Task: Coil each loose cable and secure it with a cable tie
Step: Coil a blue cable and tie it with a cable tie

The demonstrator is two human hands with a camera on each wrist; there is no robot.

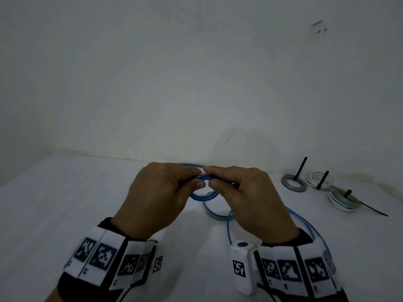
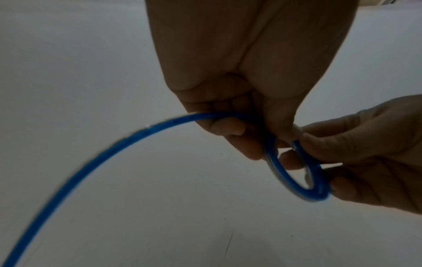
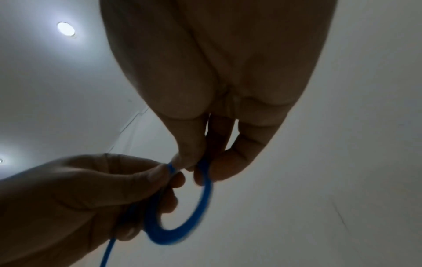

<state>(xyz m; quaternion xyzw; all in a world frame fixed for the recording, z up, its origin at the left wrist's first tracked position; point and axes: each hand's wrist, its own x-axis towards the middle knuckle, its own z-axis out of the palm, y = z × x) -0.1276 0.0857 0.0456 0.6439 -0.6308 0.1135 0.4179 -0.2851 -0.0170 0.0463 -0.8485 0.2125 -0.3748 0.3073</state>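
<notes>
A blue cable [image 1: 204, 197] is wound into a small coil held above the white table [image 1: 65, 203]. My left hand [image 1: 161, 192] pinches the coil's top from the left. My right hand [image 1: 237, 192] pinches it from the right, thumbs almost touching. In the left wrist view the blue coil [image 2: 294, 184] hangs below the fingers and a loose length [image 2: 91, 162] trails off to the lower left. The right wrist view shows the same coil [image 3: 182, 225] gripped by both hands. A loose run of blue cable [image 1: 305, 223] curves under my right wrist.
A second pale green and blue loop [image 1: 214, 214] lies on the table under the hands. At the right stand three tied coils: a grey-blue one [image 1: 293, 183], a white one [image 1: 320, 179] and a white-green one [image 1: 343, 200], each with a black cable tie sticking out. The wall rises behind.
</notes>
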